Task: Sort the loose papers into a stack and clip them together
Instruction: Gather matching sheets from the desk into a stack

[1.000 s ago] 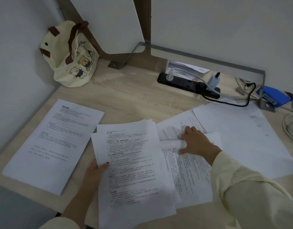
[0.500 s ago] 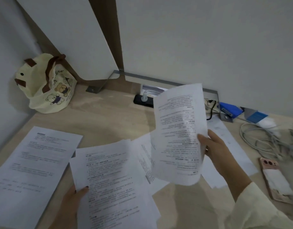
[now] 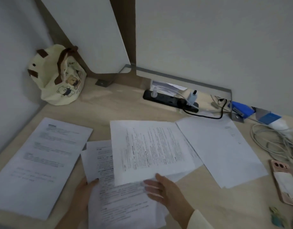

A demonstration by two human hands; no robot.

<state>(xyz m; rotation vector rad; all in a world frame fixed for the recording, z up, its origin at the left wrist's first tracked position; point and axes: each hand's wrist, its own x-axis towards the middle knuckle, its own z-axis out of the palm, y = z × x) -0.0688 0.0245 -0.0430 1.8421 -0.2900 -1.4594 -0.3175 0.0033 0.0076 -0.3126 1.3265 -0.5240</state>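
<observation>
The right hand (image 3: pixel 165 187) pinched the turned sheet (image 3: pixel 150 151) by its near edge, thumb on top, lowering it onto the pile (image 3: pixel 122 199), probably to square it. The left hand (image 3: pixel 83 190) gripped that pile's left edge, steadying it. 2 sheets lay apart on the desk (image 3: pixel 112 104).

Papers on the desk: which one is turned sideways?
The sheet the right hand is laying on the middle pile; its print runs sideways, unlike the others.

Cream bear-print bag (image 3: pixel 59 76) in the desk's (image 3: pixel 119 108) far-left corner; black power strip (image 3: pixel 169 100); pink-cased phone (image 3: pixel 285 182) at right
</observation>
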